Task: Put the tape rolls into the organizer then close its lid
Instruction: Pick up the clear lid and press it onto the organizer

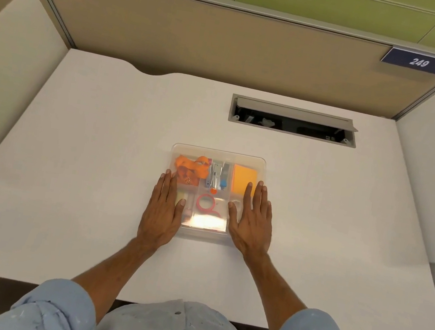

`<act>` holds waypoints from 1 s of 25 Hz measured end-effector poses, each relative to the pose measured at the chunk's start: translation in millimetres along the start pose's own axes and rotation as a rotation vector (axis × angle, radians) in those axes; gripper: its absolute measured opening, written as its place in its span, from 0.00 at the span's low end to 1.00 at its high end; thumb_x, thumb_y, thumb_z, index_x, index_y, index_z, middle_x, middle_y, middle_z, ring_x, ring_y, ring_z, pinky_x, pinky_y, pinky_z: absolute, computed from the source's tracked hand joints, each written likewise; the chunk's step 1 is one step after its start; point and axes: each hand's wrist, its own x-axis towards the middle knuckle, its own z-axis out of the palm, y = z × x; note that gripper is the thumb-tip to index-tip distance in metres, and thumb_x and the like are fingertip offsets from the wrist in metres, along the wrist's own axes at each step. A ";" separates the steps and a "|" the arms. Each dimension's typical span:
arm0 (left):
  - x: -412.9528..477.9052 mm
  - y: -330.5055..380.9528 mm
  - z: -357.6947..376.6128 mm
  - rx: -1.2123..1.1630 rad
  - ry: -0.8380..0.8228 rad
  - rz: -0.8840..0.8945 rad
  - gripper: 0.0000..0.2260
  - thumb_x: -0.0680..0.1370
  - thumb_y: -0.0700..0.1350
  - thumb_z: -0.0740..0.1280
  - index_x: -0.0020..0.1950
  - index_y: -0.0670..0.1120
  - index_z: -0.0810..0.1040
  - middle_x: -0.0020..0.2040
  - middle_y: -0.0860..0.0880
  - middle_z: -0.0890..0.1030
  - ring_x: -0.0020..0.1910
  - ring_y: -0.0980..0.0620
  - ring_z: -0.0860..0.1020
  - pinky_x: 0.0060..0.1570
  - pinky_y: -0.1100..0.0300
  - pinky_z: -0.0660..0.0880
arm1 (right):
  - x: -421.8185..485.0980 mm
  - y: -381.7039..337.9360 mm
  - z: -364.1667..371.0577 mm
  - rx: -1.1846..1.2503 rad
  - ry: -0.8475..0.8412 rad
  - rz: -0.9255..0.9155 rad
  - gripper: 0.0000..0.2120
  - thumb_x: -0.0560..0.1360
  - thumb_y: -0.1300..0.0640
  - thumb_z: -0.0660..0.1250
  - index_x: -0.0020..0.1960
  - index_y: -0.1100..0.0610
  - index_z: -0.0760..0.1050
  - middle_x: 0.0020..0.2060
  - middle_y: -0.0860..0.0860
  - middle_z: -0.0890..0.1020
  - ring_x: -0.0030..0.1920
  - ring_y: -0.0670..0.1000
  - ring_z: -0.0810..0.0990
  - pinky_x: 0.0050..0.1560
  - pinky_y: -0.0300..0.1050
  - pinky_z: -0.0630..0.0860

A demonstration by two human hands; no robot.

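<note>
organizer lid down; left hand, right hand flat on side edges, fingers spread, gripping nothing

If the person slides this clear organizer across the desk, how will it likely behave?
The organizer probably slides easily: smooth plastic on a smooth white desk. It looks light, holding small items like a red tape roll. Flat and low, it seems unlikely to tip.

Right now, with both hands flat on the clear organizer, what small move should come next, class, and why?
Probably press down evenly with both hands, then lift them away. The left hand and right hand lie flat on the lid, which seems to cover the organizer, and the red tape roll shows inside. Whether the lid has latched cannot be seen.
</note>
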 end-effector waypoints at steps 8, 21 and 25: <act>1.4 4.6 -7.2 0.038 -0.004 -0.015 0.31 0.90 0.59 0.50 0.90 0.45 0.54 0.90 0.44 0.56 0.89 0.44 0.55 0.88 0.44 0.52 | 1.9 3.3 5.0 -0.059 -0.002 -0.007 0.35 0.85 0.35 0.46 0.86 0.50 0.43 0.86 0.51 0.46 0.85 0.52 0.42 0.84 0.62 0.45; 86.3 -5.8 -4.7 0.148 -0.027 -0.001 0.30 0.90 0.56 0.44 0.89 0.42 0.56 0.89 0.43 0.58 0.88 0.42 0.58 0.85 0.38 0.58 | 90.4 6.3 5.3 -0.026 0.021 -0.005 0.30 0.88 0.43 0.48 0.85 0.56 0.51 0.85 0.52 0.53 0.85 0.51 0.51 0.83 0.61 0.51; 84.0 -6.1 5.2 0.140 0.010 -0.018 0.29 0.90 0.54 0.50 0.89 0.42 0.54 0.90 0.44 0.56 0.89 0.45 0.55 0.86 0.42 0.57 | 91.5 7.1 7.4 -0.010 0.015 -0.013 0.30 0.88 0.44 0.48 0.86 0.54 0.48 0.86 0.50 0.50 0.85 0.50 0.47 0.84 0.57 0.47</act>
